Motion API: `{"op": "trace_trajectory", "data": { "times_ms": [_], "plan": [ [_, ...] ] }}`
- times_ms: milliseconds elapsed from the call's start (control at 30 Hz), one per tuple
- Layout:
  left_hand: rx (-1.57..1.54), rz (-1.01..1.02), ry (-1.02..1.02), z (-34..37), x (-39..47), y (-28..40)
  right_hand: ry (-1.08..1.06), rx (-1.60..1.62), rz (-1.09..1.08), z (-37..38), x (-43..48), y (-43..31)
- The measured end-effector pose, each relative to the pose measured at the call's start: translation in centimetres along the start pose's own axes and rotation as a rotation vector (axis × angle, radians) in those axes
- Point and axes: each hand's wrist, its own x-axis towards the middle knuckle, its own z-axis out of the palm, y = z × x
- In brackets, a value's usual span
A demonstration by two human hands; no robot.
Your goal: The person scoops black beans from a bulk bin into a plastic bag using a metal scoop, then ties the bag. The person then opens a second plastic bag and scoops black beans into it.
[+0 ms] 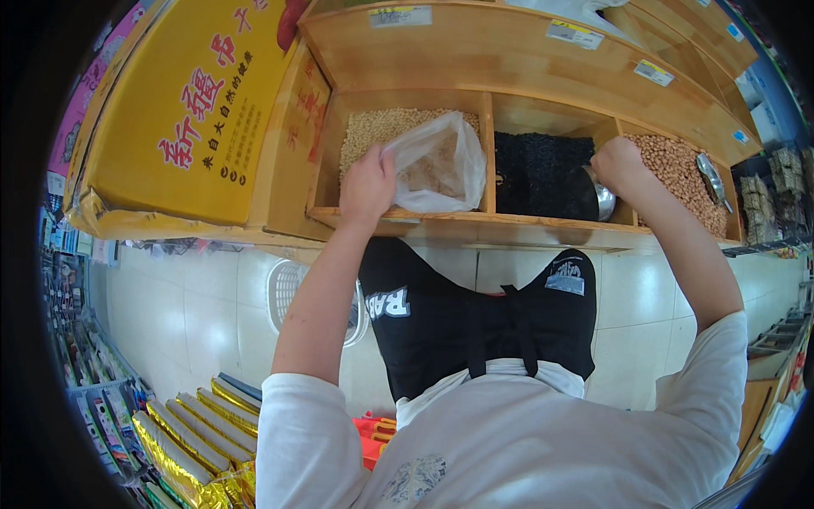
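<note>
My left hand (369, 188) grips the rim of a translucent plastic bag (439, 168), which lies with its mouth spread wide over pale dried beans (369, 127) in the left compartment of a wooden bin. In the middle compartment are black beans or grains (540, 165). My right hand (620, 168) is closed at the right side of that compartment, on a shiny metal scoop (603, 197) whose handle is hidden by the fingers. Brownish-pink peanuts (680, 172) fill the right compartment, where a second metal scoop (712, 178) rests.
A yellow cardboard box (172, 127) stands left of the bin. The bin's front wooden edge (540, 223) runs before my legs. A white plastic basket (283, 292) is on the tiled floor, and gold-wrapped packages (184, 445) are stacked at the lower left. Packaged goods (757, 200) stand at the right.
</note>
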Motion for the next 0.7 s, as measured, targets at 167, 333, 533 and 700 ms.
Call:
{"op": "trace_trajectory", "data": {
  "times_ms": [167, 333, 533, 700],
  "plan": [
    [-0.01, -0.022, -0.007, -0.1, 0.0, 0.3, -0.098, 0.232, 0.007, -0.4, -0.6, 2.5],
    [-0.009, -0.024, 0.011, -0.2, -0.1, 0.5, -0.019, 0.571, -0.035, 1.4, -0.6, 1.9],
    [0.006, -0.024, -0.002, 0.0, 0.1, 0.2, 0.033, 0.897, 0.111, 3.6, -1.2, -2.4],
    [-0.016, 0.018, 0.049, 0.2, -0.1, 0.1, 0.27, 0.955, 0.287, 4.7, -2.8, -4.5]
  ]
}}
